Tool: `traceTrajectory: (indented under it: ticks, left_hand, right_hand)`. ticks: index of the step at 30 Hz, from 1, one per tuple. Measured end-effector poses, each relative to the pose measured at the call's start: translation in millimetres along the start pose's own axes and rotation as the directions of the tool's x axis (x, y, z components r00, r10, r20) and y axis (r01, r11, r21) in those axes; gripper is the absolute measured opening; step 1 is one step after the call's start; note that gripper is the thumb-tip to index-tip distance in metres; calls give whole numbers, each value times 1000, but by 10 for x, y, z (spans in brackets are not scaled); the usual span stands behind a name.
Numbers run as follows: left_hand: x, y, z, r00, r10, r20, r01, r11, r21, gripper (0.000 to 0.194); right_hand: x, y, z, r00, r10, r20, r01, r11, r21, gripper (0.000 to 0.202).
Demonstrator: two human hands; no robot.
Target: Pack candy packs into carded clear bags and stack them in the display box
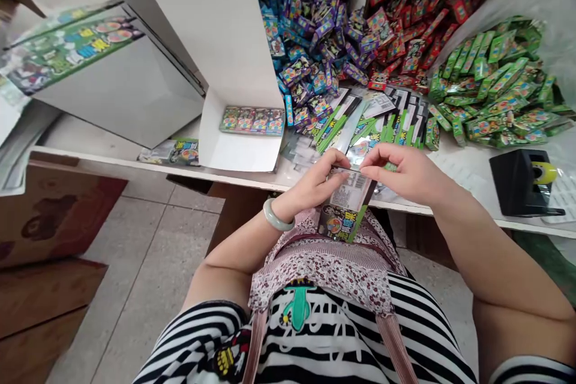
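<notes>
Apparently we're midway: one row of packs [252, 121] sits in the white carton [240, 155] at eleven o'clock, while flat packets [405, 123] lie at two. Our left hand [320, 183] and right hand [407, 175] pinch the far edge of the printed packet [342, 219], at four o'clock from centre; whether it's filled, we can't tell.

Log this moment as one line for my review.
left hand: holding printed packaging | right hand: fingers on same packaging's edge | tabletop: green boxes, open white carton, tape dispenser
</notes>
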State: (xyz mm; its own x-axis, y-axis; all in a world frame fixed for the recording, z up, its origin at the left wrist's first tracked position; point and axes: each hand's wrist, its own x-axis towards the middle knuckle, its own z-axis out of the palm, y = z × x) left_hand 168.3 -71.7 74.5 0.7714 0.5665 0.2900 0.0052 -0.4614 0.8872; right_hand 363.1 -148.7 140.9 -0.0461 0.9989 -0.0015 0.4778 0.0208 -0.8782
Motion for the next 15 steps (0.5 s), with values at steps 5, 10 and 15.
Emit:
traceTrajectory:
  ticks: [5, 10, 15]
  left_hand:
    - [-37, -33, -26, 998, -56, -23, 55, 997, -49, 8]
    - [-47, -16, -47, 997, -72, -37, 69, 994, -80, 7]
    - [-44, -64, 16, 995, -37, -90, 32, 998, -60, 19]
  right_hand:
    - [131, 15, 128, 1000, 26, -1, -26, 996, -89, 21]
    - [172, 5, 171, 1000, 15, -22, -19, 988, -156, 20]
    - [183, 7, 192, 999, -2, -39, -6, 976, -217, 18]
